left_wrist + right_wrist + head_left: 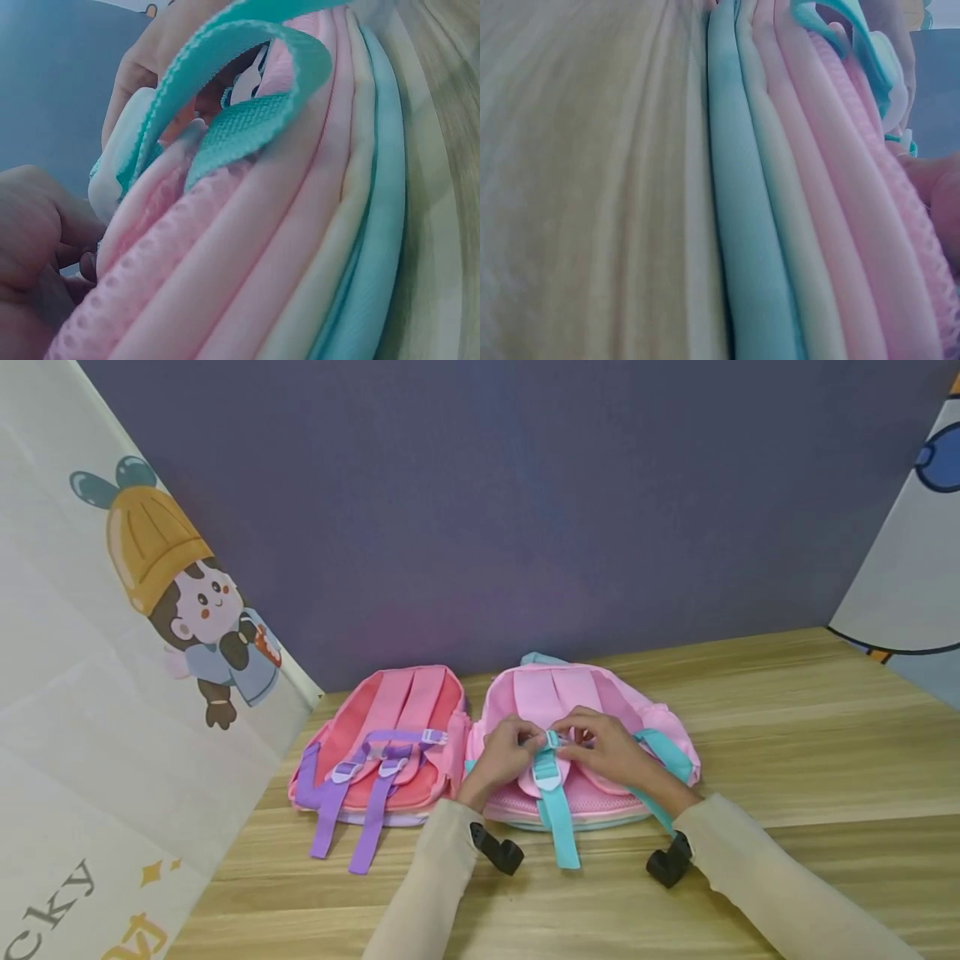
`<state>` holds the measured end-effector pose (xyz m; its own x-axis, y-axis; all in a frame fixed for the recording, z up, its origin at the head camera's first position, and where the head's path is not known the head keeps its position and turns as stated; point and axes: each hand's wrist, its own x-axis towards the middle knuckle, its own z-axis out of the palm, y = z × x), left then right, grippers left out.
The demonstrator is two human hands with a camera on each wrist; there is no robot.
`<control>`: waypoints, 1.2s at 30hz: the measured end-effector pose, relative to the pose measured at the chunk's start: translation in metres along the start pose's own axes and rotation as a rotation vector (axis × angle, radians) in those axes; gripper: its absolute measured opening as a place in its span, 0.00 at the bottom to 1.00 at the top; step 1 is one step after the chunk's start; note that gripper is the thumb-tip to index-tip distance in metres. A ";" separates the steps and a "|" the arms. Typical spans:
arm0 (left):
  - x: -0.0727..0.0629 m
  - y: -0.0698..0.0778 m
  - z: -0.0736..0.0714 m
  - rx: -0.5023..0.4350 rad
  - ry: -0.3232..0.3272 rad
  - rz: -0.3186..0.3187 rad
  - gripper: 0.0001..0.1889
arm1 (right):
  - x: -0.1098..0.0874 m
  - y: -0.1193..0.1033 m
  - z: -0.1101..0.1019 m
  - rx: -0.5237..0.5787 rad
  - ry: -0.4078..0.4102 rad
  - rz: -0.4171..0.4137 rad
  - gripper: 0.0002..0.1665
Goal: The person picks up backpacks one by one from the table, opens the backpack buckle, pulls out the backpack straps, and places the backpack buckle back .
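A light pink backpack (540,689) lies on the table, its mesh back panel and shoulder straps facing up. Over its middle, both hands meet at a small turquoise buckle (552,740) on a strap. The left hand (504,753) pinches the buckle's left side between thumb and fingertips. From the other side, the right hand (611,747) grips its right end. Just below them, a turquoise webbing strap (558,827) runs through a white strap adjuster (548,779) and hangs toward the front. In the left wrist view the turquoise webbing (247,135) loops up, partly hiding the fingers.
A coral pink backpack (382,710) with purple straps (371,827) lies against the light pink one on the left. Both rest on a wood-grain table (787,760). A dark panel (525,510) rises behind, and a printed white sheet (75,635) hangs at left.
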<state>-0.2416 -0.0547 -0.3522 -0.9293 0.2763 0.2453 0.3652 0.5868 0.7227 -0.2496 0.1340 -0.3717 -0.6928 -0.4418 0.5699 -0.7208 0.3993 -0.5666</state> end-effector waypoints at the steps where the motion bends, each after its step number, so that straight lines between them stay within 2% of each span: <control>1: 0.000 0.000 0.000 0.000 -0.001 -0.002 0.08 | 0.000 0.000 0.000 0.000 -0.004 0.008 0.15; 5: 0.000 0.001 -0.003 0.009 -0.013 -0.011 0.08 | 0.001 0.000 0.001 0.005 -0.004 0.025 0.15; 10: -0.001 0.000 -0.011 0.009 -0.037 0.007 0.07 | 0.001 0.000 0.003 0.033 0.011 0.032 0.15; 14: -0.001 -0.001 -0.014 0.019 -0.028 0.004 0.07 | 0.001 0.000 0.004 0.045 0.014 0.047 0.16; 26: -0.001 0.004 -0.008 0.003 -0.026 0.009 0.07 | -0.001 0.001 0.001 0.037 0.009 0.044 0.15; 36: 0.001 0.004 -0.004 -0.009 -0.003 -0.013 0.08 | -0.001 0.001 0.000 0.041 0.009 0.045 0.16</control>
<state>-0.2410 -0.0549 -0.3463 -0.9337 0.2712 0.2339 0.3527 0.5835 0.7316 -0.2499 0.1350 -0.3727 -0.7247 -0.4167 0.5488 -0.6876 0.3855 -0.6153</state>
